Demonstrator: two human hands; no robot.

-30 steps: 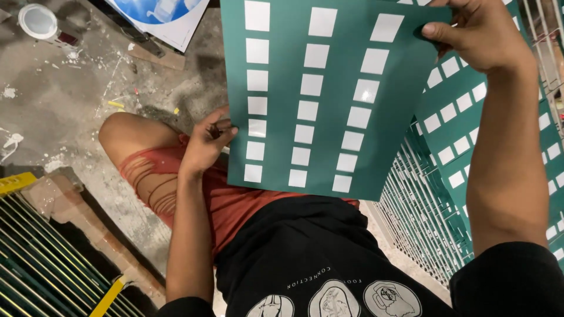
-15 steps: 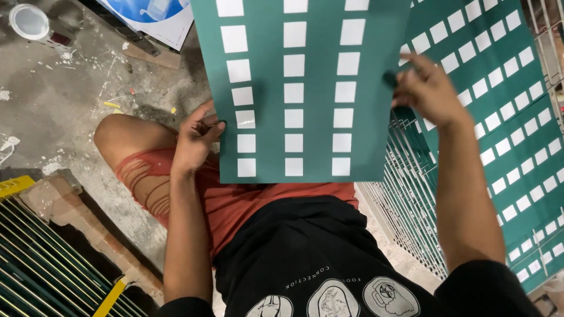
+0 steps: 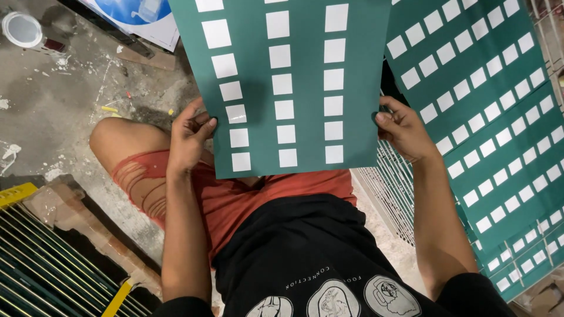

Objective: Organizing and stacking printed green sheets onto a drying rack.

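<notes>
Over my lap, green sheet [image 3: 294, 88] with white squares held up, left hand [image 3: 188, 138] pinching its left edge, right hand [image 3: 405, 129] pinching the right; grip sits low, so the sheet could flop, crease, or slip toward the stacked sheets [image 3: 493, 135].

So the green sheet [image 3: 294, 88] is a flat, stiff-looking teal card with three columns of white squares running down it, evenly spaced, bottom row sitting just above the lower edge. It's held up in the air over the person's red shorts [image 3: 247, 194], tilted a touch so the columns lean slightly. Its top runs out of view. The left hand [image 3: 188, 138] pinches its left edge low down, thumb on the front; the right hand [image 3: 405, 129] grips the right edge about level with it. No creases or bends that I can see, and the surface looks clean.
</notes>
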